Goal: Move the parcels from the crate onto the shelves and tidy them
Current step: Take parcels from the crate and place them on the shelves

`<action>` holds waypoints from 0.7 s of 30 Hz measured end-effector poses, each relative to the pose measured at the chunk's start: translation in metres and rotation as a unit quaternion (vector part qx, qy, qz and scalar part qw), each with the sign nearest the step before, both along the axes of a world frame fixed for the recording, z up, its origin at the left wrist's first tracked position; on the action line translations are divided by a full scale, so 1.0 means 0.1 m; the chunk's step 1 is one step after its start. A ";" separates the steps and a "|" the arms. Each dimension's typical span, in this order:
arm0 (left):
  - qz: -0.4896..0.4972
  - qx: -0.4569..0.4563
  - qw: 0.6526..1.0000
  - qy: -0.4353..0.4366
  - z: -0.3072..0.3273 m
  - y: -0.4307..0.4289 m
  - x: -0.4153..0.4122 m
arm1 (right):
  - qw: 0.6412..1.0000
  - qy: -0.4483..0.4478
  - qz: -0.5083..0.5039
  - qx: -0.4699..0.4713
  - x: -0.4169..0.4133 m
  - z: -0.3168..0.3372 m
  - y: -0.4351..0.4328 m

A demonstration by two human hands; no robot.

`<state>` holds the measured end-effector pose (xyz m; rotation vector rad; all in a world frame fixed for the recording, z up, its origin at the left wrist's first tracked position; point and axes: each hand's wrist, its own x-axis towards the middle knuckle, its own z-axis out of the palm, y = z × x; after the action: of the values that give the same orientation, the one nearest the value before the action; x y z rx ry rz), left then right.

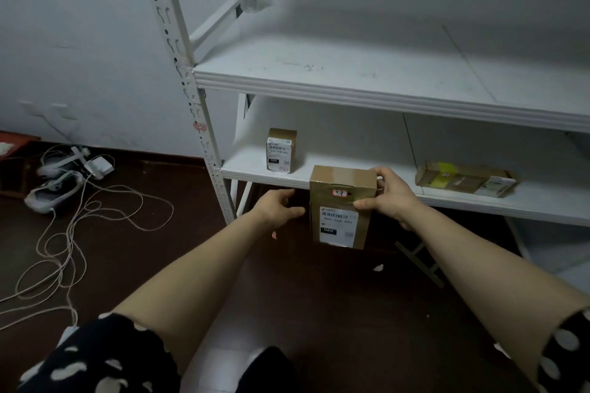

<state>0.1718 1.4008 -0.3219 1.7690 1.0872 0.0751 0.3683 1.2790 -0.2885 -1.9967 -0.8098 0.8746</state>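
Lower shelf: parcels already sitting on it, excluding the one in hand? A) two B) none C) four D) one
A: on the lower shelf a small upright box stands left and a flat parcel lies right; the right hand holds a third box at its front edge.

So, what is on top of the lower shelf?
A small upright box at its left and a flat parcel lying at its right. The held box covers part of the shelf, so that strip is hidden.
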 end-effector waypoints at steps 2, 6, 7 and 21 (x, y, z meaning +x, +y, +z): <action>-0.014 0.051 0.998 0.036 -0.04 0.26 0.08 | 1.000 -0.030 -0.008 -0.003 0.10 -0.05 0.19; -0.054 0.137 0.982 0.118 -0.13 0.86 0.26 | 0.997 -0.068 -0.033 -0.007 0.33 -0.20 0.73; -0.069 0.156 0.976 0.137 -0.17 1.01 0.31 | 0.996 -0.079 -0.036 -0.007 0.39 -0.26 0.88; -0.142 0.239 0.934 0.224 -0.61 2.31 1.02 | 0.995 -0.089 -0.040 -0.005 1.06 -0.89 2.11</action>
<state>0.2739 1.6313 -0.3825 2.4509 1.1833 -0.2780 0.4739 1.4900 -0.3776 -2.1228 -0.8179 0.6639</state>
